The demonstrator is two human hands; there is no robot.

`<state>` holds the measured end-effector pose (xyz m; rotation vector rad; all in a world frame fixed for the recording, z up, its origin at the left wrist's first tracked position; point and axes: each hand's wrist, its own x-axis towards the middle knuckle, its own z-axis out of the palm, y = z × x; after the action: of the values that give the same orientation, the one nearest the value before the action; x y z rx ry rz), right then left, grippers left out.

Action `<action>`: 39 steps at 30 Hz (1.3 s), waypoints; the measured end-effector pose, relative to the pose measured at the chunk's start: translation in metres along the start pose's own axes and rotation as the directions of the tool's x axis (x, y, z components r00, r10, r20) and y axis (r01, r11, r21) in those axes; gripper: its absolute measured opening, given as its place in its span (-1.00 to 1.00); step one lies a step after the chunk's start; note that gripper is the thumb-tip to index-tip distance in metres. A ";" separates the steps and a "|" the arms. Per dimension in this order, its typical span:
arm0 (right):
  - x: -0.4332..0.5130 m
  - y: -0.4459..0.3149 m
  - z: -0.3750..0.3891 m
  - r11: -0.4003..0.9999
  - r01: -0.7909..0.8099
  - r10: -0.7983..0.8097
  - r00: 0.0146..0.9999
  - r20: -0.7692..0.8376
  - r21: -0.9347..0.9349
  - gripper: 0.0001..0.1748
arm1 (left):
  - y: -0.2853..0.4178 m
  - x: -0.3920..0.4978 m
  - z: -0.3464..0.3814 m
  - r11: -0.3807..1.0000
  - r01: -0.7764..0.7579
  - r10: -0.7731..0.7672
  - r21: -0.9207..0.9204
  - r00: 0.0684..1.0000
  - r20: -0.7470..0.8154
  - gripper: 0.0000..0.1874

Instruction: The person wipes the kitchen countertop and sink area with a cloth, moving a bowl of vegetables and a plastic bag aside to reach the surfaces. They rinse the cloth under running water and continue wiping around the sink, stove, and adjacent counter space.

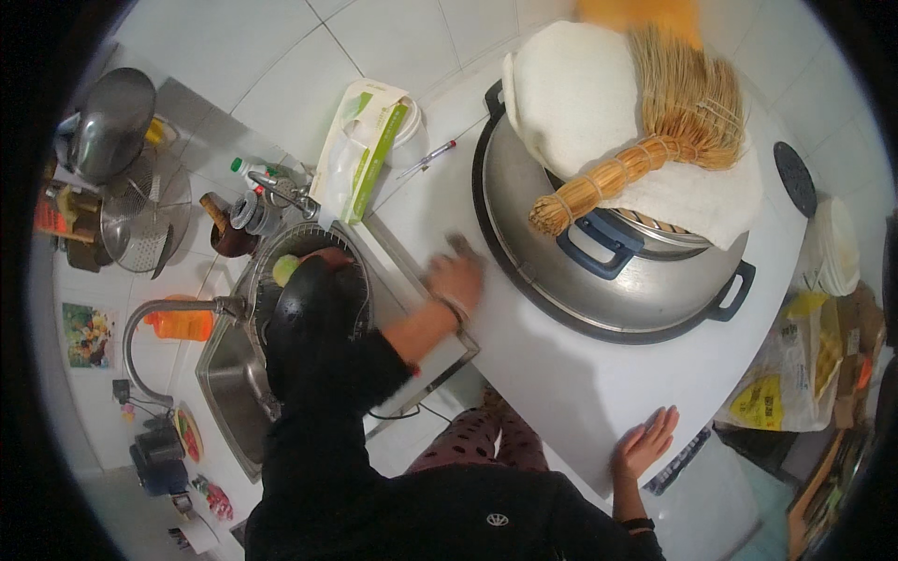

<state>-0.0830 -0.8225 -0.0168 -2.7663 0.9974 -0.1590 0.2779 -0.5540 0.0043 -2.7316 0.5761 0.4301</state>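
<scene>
My left hand (456, 280), motion-blurred, is low over the white countertop (526, 379), between the sink and a large metal wok or pan (505, 231) with dark handles. A small dark patch shows at its fingertips; whether it holds anything is unclear. My right hand (645, 442) rests at the counter's near right edge, palm down, fingers apart and holding nothing. A white cloth (582, 91) covers much of the pan's top. Across the cloth lies a straw hand broom (617, 168), its bound handle pointing toward me. A blue-grey handle (600, 245) sticks out beneath it.
Left are a metal sink (235, 393), a curved faucet (133, 357) and a wire-rimmed basket (361, 280) partly hidden by my black sleeve. A pen (428, 158) and an opened green-white box (365, 154) lie near the wall. Plastic bags (779, 379) stand at right.
</scene>
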 end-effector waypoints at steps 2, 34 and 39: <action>0.000 0.001 0.003 1.000 0.024 -0.025 0.999 -0.033 -0.019 -0.35 | 0.024 -0.030 -0.010 0.976 -0.217 0.217 0.007 0.976 -0.002 -0.65; 0.018 0.005 -0.008 0.968 -0.154 0.117 0.975 0.191 0.196 -0.26 | -0.115 0.093 -0.054 0.899 0.133 -0.129 -0.418 0.991 0.037 -0.36; 0.014 0.012 -0.006 0.964 -0.162 0.125 0.976 0.180 0.209 -0.39 | -0.075 0.097 -0.031 0.931 -0.042 0.113 -0.362 0.977 0.179 -0.34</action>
<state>-0.0814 -0.8415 -0.0132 -2.4504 1.0616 -0.0164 0.4021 -0.5323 0.0166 -2.9600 0.6050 0.8953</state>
